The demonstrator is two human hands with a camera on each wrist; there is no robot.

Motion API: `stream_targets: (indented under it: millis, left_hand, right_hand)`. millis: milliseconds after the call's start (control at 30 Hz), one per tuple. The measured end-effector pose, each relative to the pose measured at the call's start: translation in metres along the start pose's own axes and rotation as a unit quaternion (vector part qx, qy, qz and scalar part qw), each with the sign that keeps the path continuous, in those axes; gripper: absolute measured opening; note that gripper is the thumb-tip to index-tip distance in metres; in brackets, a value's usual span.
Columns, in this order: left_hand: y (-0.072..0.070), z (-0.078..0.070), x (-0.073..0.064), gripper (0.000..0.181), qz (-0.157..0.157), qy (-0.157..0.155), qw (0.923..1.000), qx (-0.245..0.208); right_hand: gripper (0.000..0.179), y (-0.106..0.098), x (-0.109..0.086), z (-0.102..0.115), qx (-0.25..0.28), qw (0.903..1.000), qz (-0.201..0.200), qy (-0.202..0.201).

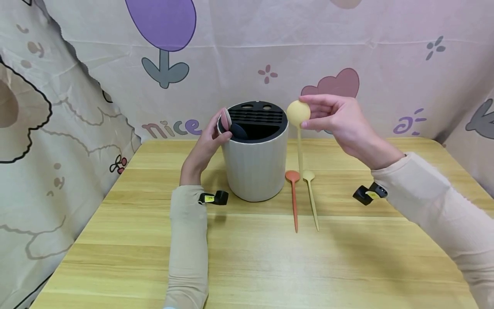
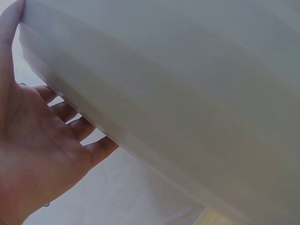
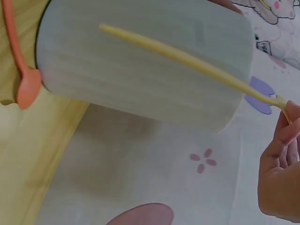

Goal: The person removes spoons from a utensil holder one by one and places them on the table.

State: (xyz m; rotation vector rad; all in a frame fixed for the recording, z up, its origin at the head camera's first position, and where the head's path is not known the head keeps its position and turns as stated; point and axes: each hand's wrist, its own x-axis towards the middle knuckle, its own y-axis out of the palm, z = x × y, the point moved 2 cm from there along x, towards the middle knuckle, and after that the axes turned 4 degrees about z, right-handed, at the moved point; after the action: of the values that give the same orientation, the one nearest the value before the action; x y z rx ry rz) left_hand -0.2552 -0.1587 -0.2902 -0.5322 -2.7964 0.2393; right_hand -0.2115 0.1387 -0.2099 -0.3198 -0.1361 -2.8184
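A white cylindrical utensil holder with a black slotted top stands on the table. My left hand grips its upper left side, thumb at the rim and fingers spread round the side in the left wrist view. Beside the thumb, a pink spoon head and a dark blue spoon head show at the holder's opening. To the right of the rim, my right hand pinches a pale yellow spoon by its round head. The spoon's thin handle points down and passes in front of the holder in the right wrist view.
On the wooden table, an orange spoon and a smaller pale yellow spoon lie side by side, right of the holder. A printed cloth hangs behind the table and along both sides.
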Motion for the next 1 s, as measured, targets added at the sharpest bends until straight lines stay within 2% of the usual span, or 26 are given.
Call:
stream_targets:
  millis: [100, 300, 467, 633, 833, 1000]
  left_hand:
    - [0.000, 0.000, 0.000, 0.123, -0.001, -0.002, 1.0000, 0.000]
    - [0.001, -0.002, 0.000, 0.129, 0.000, -0.001, 1.0000, 0.001]
    - [0.001, -0.002, 0.000, 0.131, -0.001, -0.003, 1.0000, 0.000]
    - [0.001, -0.001, 0.000, 0.131, -0.002, -0.002, 1.0000, 0.000]
    - [0.001, -0.001, 0.000, 0.130, -0.002, -0.003, 1.0000, 0.000]
    - [0.002, -0.001, 0.000, 0.128, -0.003, -0.002, 1.0000, 0.001]
  right_hand:
    - [0.047, -0.003, -0.001, -0.007, -0.003, 0.9999, 0.008, 0.013]
    - [0.042, -0.009, -0.002, -0.018, -0.046, 0.9980, 0.010, 0.041]
    - [0.044, -0.013, -0.004, -0.026, -0.050, 0.9971, 0.021, 0.054]
    - [0.038, -0.016, -0.006, -0.033, -0.051, 0.9971, 0.037, 0.042]
    - [0.040, -0.022, -0.005, -0.039, -0.038, 0.9989, 0.023, 0.014]
    - [0.042, -0.028, -0.006, -0.044, -0.049, 0.9983, 0.024, 0.021]
